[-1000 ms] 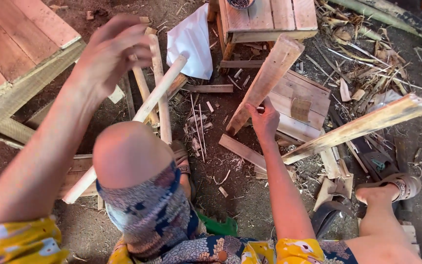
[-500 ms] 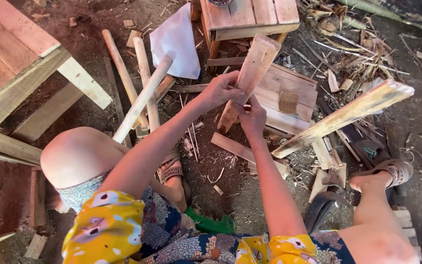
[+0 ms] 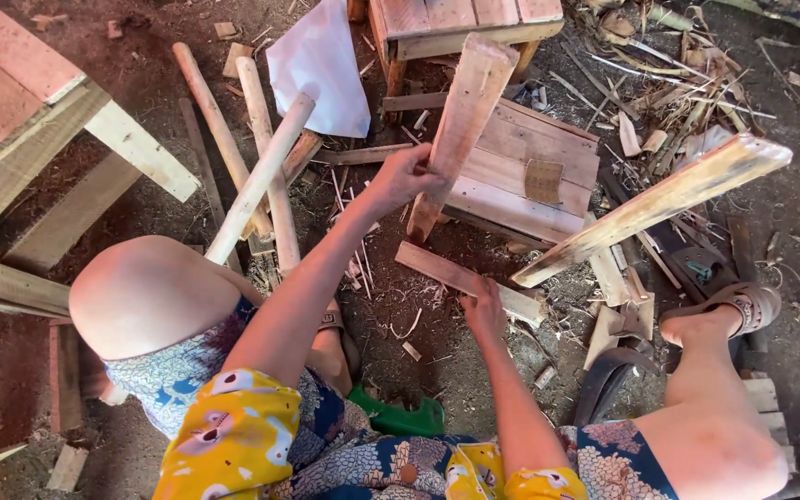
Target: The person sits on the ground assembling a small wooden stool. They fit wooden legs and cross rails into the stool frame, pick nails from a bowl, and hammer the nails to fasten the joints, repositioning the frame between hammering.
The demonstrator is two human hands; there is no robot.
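Note:
My left hand point(image 3: 406, 176) grips a rough wooden slat point(image 3: 463, 120) near its lower half and holds it upright, tilted a little to the right, with its foot on the dirt. Behind the slat lies a small pallet-like panel of boards point(image 3: 530, 167). My right hand point(image 3: 483, 306) is lower down, fingertips touching the near edge of a flat wooden strip point(image 3: 446, 271) that lies on the ground. It does not lift the strip. A round pale pole point(image 3: 261, 176) leans against my left knee point(image 3: 141, 292).
A long split plank point(image 3: 650, 208) slants up at the right above my sandalled right foot point(image 3: 733, 310). Two more poles point(image 3: 224, 139), a white sheet point(image 3: 318, 69), a wooden stool point(image 3: 456, 23) and a bench frame point(image 3: 39, 130) surround me. Splinters and shavings litter the dirt.
My left hand came down from the pole to the slat and took hold of it. My right hand let go of the slat and dropped to the strip on the ground.

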